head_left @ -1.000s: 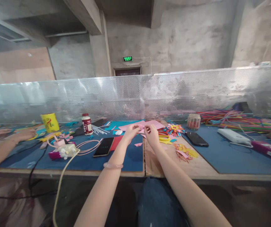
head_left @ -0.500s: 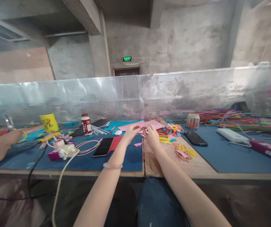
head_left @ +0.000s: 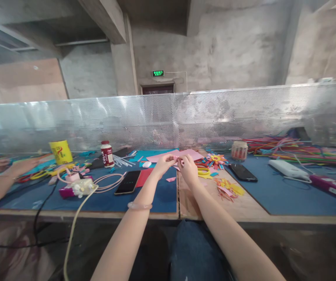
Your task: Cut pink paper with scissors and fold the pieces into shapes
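Observation:
My left hand [head_left: 165, 164] and my right hand [head_left: 187, 166] meet over the middle of the table, fingertips pinched together. Between them is a small piece of pink paper [head_left: 176, 158], mostly hidden by the fingers. Behind the hands lie larger pink paper sheets [head_left: 193, 153] on top of a blue sheet [head_left: 140, 155]. Just right of my right hand are yellow-handled scissors [head_left: 203, 172] and a paper flower [head_left: 215, 160] with a yellow centre. A pink scrap [head_left: 170, 179] rests on the blue mat below my left hand.
Left stand a coffee bottle [head_left: 106, 154], a yellow can [head_left: 60, 152], a phone [head_left: 127, 182] and a power strip with cables [head_left: 78, 188]. Right are a jar [head_left: 239, 150], another phone [head_left: 243, 172] and pipe cleaners [head_left: 273, 148]. Another person's hands [head_left: 24, 167] work at far left.
My hands stay in nearly the same place, still pinching the pink paper. The person at left has put down the scissors. Something pink and fluffy has come in at the right edge.

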The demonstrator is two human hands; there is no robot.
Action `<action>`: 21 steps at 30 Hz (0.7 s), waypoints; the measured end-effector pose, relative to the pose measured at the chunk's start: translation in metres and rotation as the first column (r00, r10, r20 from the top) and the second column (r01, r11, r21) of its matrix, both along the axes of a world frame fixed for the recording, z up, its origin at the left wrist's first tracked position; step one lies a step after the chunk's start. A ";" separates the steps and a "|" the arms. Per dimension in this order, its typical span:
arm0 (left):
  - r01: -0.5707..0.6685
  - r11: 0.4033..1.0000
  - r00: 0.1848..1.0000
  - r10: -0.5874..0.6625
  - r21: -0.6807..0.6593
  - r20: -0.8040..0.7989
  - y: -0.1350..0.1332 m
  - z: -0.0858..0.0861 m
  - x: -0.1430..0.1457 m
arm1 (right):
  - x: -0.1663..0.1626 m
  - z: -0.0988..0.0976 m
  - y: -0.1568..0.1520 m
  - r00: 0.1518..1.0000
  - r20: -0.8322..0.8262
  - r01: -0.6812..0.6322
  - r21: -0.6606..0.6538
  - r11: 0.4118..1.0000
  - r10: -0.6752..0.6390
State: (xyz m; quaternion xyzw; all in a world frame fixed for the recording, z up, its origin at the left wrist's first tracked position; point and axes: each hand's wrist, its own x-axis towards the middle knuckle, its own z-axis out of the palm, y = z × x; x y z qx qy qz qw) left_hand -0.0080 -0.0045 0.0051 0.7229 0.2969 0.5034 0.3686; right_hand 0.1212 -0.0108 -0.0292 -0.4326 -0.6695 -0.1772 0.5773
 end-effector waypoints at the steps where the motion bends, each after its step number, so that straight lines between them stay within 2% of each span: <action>1: -0.001 1.000 1.000 0.001 0.004 0.001 0.000 0.000 0.000 | 0.000 0.000 0.000 1.000 -0.002 -0.003 0.000 1.000 0.003; 11: -0.001 1.000 1.000 0.001 0.027 -0.018 0.002 -0.002 0.001 | 0.000 0.001 0.000 1.000 -0.021 0.010 -0.053 0.999 -0.012; 21: -0.015 0.999 0.999 0.017 0.048 -0.050 0.006 -0.003 0.000 | 0.000 0.001 0.001 0.998 -0.058 -0.040 -0.091 0.995 0.035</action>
